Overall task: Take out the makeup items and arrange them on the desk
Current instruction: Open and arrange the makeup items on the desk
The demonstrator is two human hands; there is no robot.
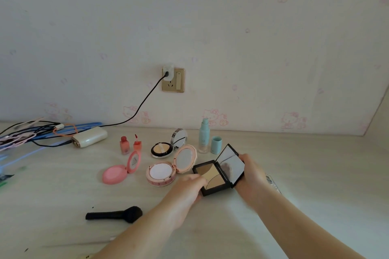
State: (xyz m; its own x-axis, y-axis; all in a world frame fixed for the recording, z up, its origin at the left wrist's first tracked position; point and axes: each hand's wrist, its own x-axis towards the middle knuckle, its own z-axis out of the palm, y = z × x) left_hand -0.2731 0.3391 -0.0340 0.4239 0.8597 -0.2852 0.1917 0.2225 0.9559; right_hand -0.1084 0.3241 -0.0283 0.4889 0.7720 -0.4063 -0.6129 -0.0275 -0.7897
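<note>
An open black contour palette [212, 175] with a mirror lid lies on the pale desk [315, 174]. My left hand [189, 187] grips its base at the near left corner. My right hand [251, 171] holds the raised mirror lid from the right. To the left stand an open rose-gold cushion compact [162, 173], an open pink compact [117, 172], and an open black-rimmed powder compact [162, 149]. Behind them are two red lip tints [130, 145], a teal bottle [204, 135] and its cap [216, 144]. A black makeup brush [115, 214] lies near the front.
A white power bank [90, 136] and a tangle of cables [31, 132] sit at the back left, with a black cord running to the wall socket [173, 79]. Something shiny [272, 181] shows partly behind my right wrist. The wall runs along the desk's far edge.
</note>
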